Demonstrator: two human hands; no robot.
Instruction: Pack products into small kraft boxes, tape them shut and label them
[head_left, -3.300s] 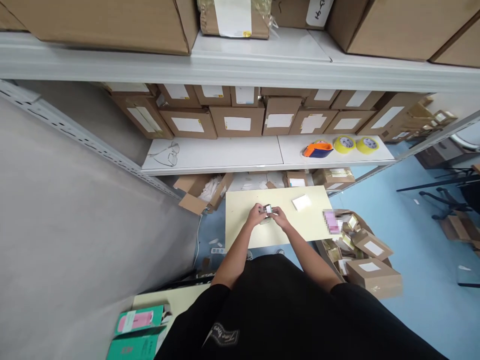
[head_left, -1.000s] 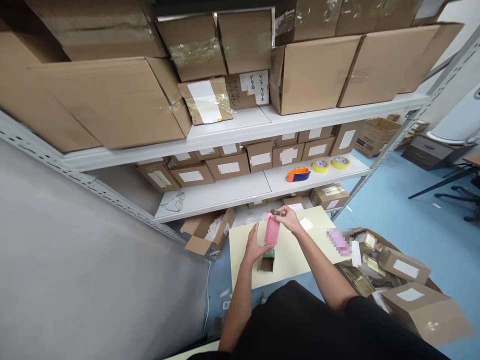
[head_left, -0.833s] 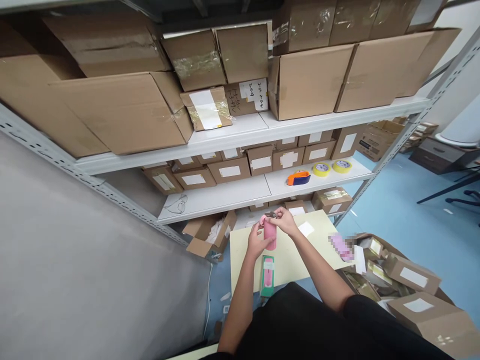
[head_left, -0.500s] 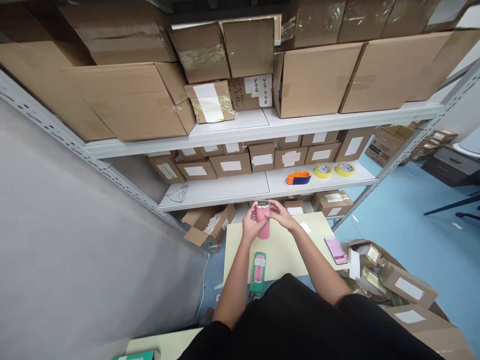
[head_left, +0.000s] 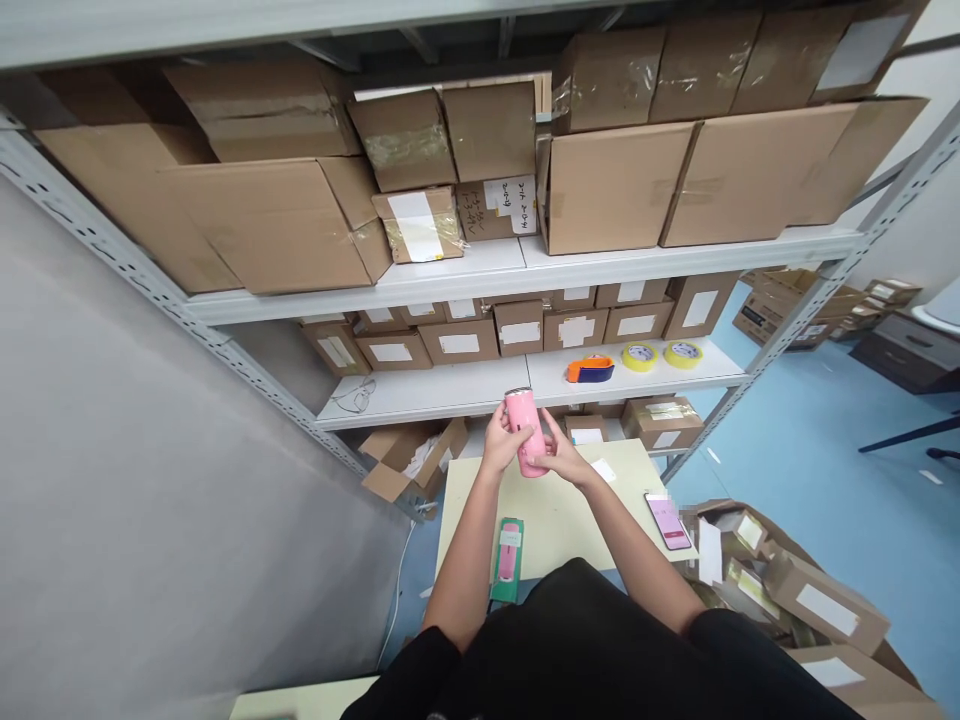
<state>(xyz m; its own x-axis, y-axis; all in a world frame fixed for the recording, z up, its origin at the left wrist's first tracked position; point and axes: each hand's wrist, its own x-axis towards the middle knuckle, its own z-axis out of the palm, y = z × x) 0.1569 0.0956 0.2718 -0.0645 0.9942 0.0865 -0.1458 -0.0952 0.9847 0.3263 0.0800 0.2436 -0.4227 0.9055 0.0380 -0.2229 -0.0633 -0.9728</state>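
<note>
Gripping the cup (head_left: 523, 414) two-handed now: with the left hand (head_left: 500, 438) curled snugly round its left side, thumb across the front, and with the right hand (head_left: 564, 458) closed on its lower right, thumb laid over the front too. Held tilted, steel rim (head_left: 517, 391) up and leaning left, apparently clear of the table (head_left: 555, 510), over its far part. Out in the open, so unpacked by the look of it; not set down or boxed yet.

Over to the near left: green box (head_left: 509, 560), lying apart from the cup, showing matching pink, touched by neither hand. Farther right, white card (head_left: 603, 470), then phone (head_left: 667, 521) near the right edge, both untouched. Beyond, on the shelf (head_left: 442, 390), dispenser (head_left: 590, 372) and two tapes (head_left: 640, 357), not in use.

Now the doubtful bits: can't see the fingers behind the cup. Can't read its dark print, or tell lidded from open. Can't look inside the box, either. Can't judge how much remains.
</note>
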